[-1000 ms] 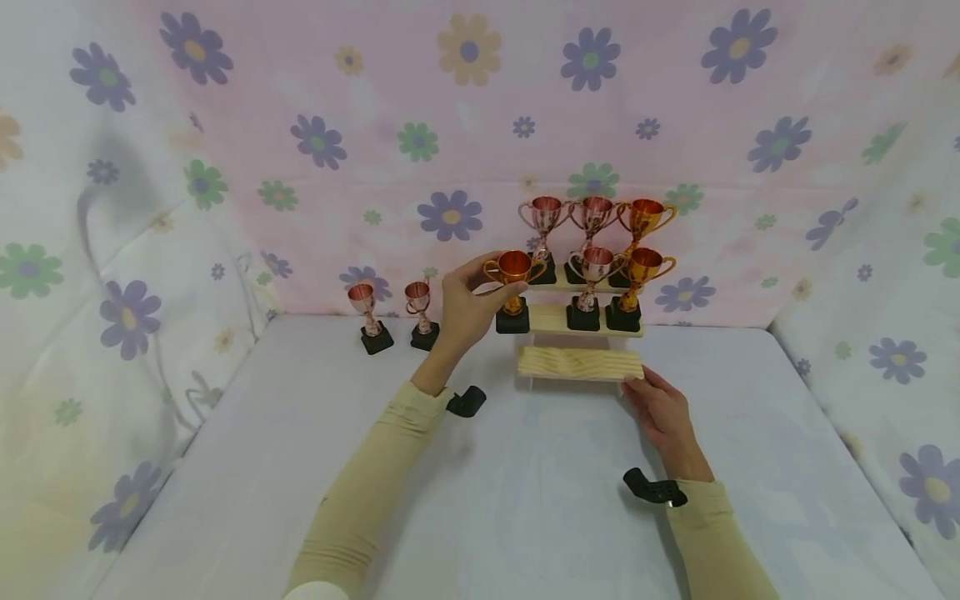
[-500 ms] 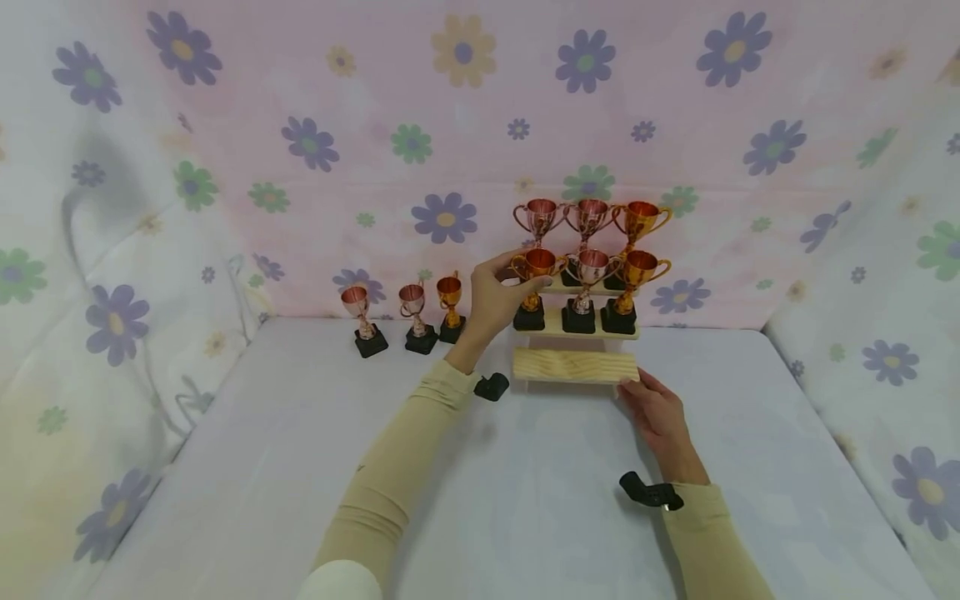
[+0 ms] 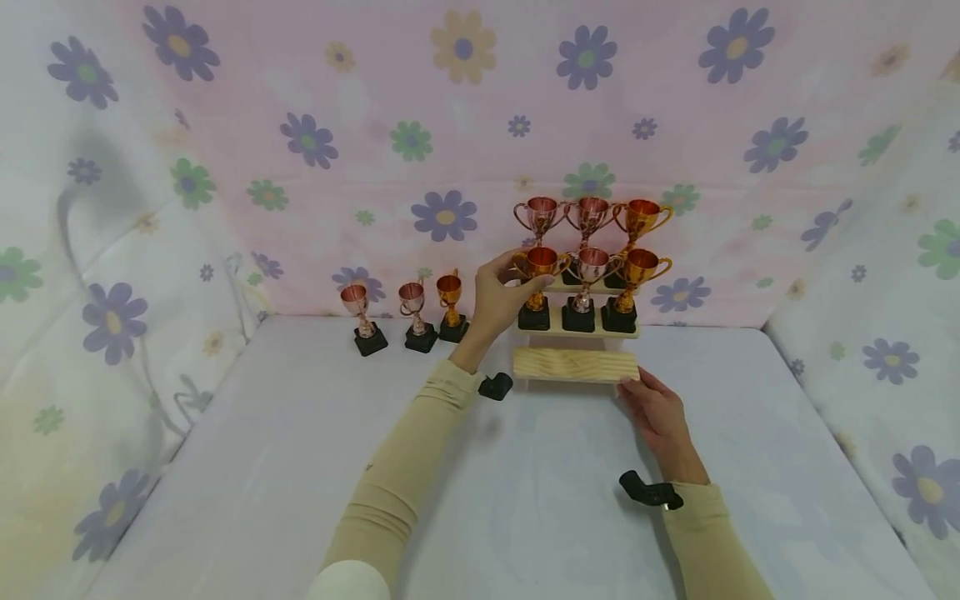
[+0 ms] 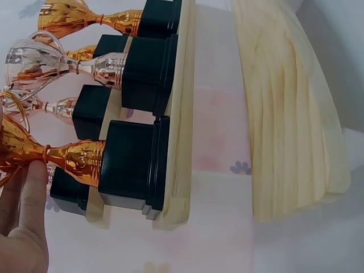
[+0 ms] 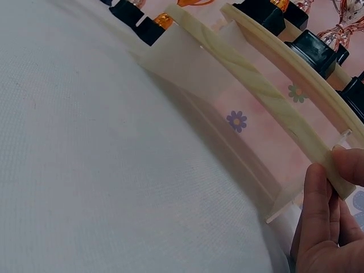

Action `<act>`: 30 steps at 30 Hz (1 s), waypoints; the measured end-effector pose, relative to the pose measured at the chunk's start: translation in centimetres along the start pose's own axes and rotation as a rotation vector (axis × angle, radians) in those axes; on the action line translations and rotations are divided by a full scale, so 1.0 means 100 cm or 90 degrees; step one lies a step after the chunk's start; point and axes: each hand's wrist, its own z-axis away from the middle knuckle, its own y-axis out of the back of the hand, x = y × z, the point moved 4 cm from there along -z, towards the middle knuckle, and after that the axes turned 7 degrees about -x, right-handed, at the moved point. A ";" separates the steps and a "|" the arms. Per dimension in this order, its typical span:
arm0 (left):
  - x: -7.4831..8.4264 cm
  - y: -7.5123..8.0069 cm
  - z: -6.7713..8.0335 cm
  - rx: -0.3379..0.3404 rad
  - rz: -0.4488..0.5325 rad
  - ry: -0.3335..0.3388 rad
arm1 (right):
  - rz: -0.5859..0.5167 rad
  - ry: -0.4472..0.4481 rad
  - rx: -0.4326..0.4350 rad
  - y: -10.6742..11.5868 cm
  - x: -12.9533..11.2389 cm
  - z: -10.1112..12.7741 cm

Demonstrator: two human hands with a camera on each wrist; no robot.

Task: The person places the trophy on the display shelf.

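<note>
My left hand point(image 3: 498, 300) pinches a gold trophy cup point(image 3: 542, 261) by its upper part. The cup stands upright at the left end of the middle step of a wooden display rack; in the left wrist view its black base point(image 4: 133, 162) appears to rest on the board. A silvery-pink trophy point(image 3: 592, 265) and another gold trophy point(image 3: 640, 268) share that step to the right. Thumb and fingers of my right hand point(image 3: 660, 414) grip the right end of the bottom wooden step point(image 3: 573, 365), which the right wrist view shows closely.
Three trophies stand on the top step: a pink one point(image 3: 542, 215), a second pink one point(image 3: 592, 215) and a gold one point(image 3: 642, 217). Left on the white table point(image 3: 300, 467) are two pink trophies point(image 3: 360, 302) and a gold one point(image 3: 450, 292). Flowered cloth point(image 3: 480, 158) hangs behind.
My left hand has moved slightly right with the gold trophy, bringing it closer to the silvery-pink one. A gold trophy behind the left hand has come into view. My right hand keeps its grip.
</note>
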 end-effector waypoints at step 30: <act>-0.036 0.131 0.135 -0.249 -0.181 0.206 | -0.017 -0.032 -0.005 -0.005 -0.003 0.007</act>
